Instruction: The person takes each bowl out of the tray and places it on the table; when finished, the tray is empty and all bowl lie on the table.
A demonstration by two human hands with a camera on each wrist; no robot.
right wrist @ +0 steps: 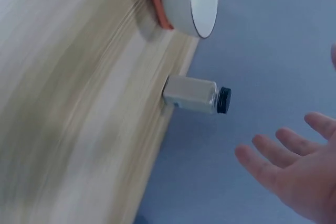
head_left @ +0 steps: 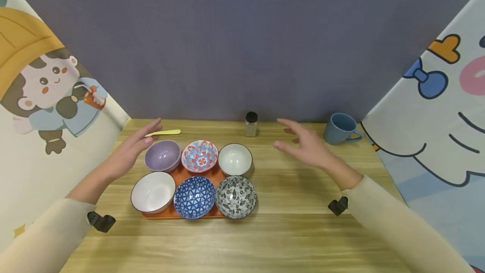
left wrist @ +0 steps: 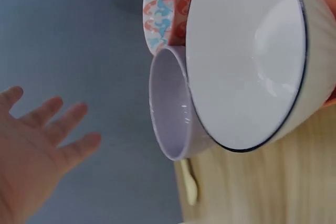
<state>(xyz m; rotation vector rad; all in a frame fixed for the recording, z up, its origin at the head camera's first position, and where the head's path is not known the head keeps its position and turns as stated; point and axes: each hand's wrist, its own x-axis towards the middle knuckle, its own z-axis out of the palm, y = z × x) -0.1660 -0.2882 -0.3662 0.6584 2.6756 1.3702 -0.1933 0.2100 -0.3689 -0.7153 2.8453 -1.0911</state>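
Observation:
My left hand (head_left: 129, 148) hovers at the left with its fingers extended, holding nothing. Just beyond it lies a slim yellow utensil (head_left: 168, 132), partly hidden by that hand. Nearest below are a purple bowl (head_left: 163, 156) and a white bowl with a dark rim (head_left: 153, 193), the latter large in the left wrist view. To the right of the bowls hangs my right hand (head_left: 308, 144), fingers spread and palm bare in the right wrist view. A small clear jar with a black lid (right wrist: 191, 94) stands upright to its left. A blue mug (head_left: 338, 130) stands to its right.
An orange tray (head_left: 181, 175) carries the bowls in two rows, among them a red-and-blue patterned bowl (head_left: 200, 156), a smaller white bowl (head_left: 235, 159), a blue triangle-patterned bowl (head_left: 195, 197) and a black floral bowl (head_left: 236, 197). A grey wall (head_left: 242, 45) closes off the table's back.

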